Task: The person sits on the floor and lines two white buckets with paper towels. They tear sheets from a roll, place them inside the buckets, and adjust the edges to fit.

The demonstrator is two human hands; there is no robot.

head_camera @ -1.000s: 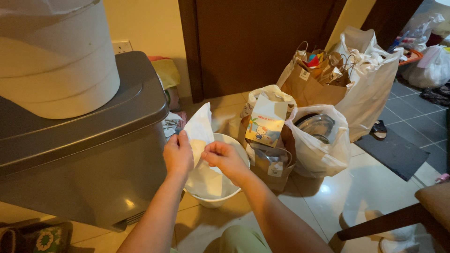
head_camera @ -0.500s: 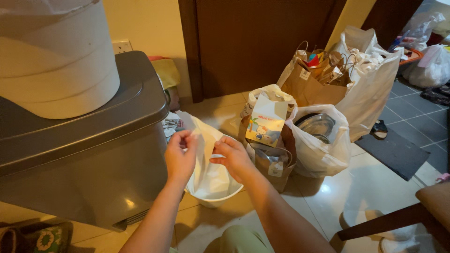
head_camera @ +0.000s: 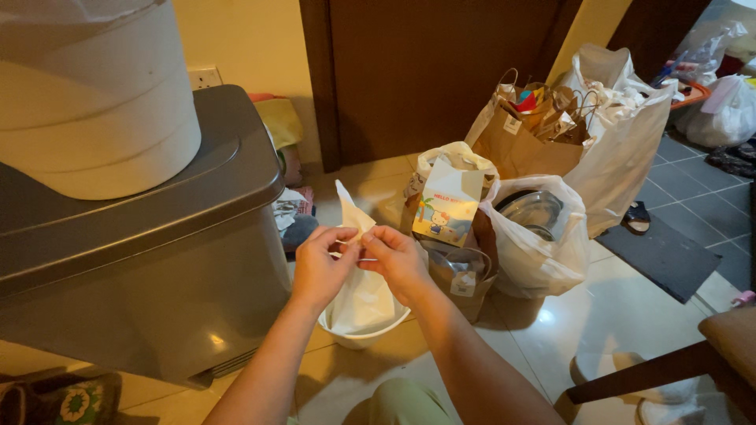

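My left hand (head_camera: pixel 321 264) and my right hand (head_camera: pixel 395 260) meet in the middle of the head view, both pinching the top edge of a thin white plastic bag (head_camera: pixel 361 295). One corner of the bag sticks up above my fingers. The rest hangs down into a small white round bin (head_camera: pixel 356 337) on the floor below my hands.
A large grey lidded box (head_camera: pixel 150 267) stands at the left with a white tub (head_camera: pixel 94 102) on top. Behind the bin sit brown paper bags (head_camera: pixel 520 138), a white bag holding a metal bowl (head_camera: pixel 535 236) and a small printed paper bag (head_camera: pixel 447 206). A wooden chair (head_camera: pixel 709 354) is at lower right.
My hands have come together at the bag's top edge. The bag was spread wide over the bin half a second ago and is now gathered narrow.
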